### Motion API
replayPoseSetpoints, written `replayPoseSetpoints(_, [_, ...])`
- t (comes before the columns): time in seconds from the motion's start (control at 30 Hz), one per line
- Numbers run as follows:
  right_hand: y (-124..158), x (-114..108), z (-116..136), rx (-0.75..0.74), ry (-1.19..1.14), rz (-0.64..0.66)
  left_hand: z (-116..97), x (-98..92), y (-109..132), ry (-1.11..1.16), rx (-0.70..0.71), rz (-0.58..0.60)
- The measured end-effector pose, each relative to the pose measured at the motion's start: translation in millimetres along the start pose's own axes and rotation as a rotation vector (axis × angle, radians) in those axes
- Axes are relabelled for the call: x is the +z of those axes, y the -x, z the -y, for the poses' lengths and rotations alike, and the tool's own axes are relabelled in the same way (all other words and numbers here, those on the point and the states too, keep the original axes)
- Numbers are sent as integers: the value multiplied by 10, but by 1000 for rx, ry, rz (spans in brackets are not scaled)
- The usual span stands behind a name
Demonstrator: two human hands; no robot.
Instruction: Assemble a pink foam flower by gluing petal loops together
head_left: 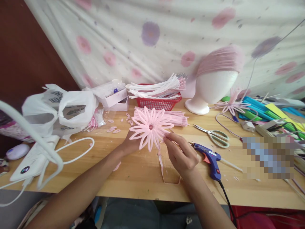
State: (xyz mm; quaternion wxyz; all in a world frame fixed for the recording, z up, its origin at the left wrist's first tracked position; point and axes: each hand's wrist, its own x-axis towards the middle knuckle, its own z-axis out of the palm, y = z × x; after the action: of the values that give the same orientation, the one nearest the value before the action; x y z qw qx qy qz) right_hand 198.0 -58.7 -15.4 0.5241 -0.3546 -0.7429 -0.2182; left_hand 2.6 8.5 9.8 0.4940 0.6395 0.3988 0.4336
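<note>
A pink pipe-cleaner flower (143,125) with many looped petals faces me above the middle of the table. My left hand (132,142) is behind it, closed on its back, with the fingers mostly hidden by the petals. My right hand (182,152) pinches a petal at the flower's lower right between thumb and fingertips. Below the flower, a thin pale strip (162,167) hangs or lies bent near the right wrist. A bundle of pink pipe cleaners (177,118) lies just behind the flower. Small pink loops (116,130) are scattered to its left.
A blue glue gun (212,160) and scissors (214,135) lie to the right. Behind are a red basket (157,103) of pipe cleaners and a white foam head (212,86). Plastic bags (73,111), a power bank (30,163) and white cables occupy the left.
</note>
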Motion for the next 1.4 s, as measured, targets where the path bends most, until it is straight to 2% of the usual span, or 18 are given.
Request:
replayPoseSetpoints(0.13, [2, 0, 4, 13, -20, 3, 0, -1, -9, 1, 48, 16])
replayPoseSetpoints(0.37, [-13, -2, 6, 12, -24, 0, 55, -60, -50, -64, 115, 135])
replayPoseSetpoints(0.57, [-46, -2, 21, 25, -45, 4, 92, -42, -35, -58, 92, 69])
replayPoseSetpoints(0.83, [35, 12, -2, 8, 69, -23, 15, 16, -53, -3, 41, -59])
replayPoseSetpoints(0.97, [-6, 11, 4, -8, 111, -34, 14, 22, -64, -3, 47, -60])
replayPoseSetpoints(1.1, [-69, 7, 17, -8, 54, 6, 33, 15, -81, -20, 64, -73])
replayPoseSetpoints(1.3, [-66, 21, 16, -9, 17, -7, 81, -10, -87, -50, 114, 44])
replayPoseSetpoints(1.4, [-65, 31, 27, 8, 22, -17, 107, -11, -79, -61, 133, 29])
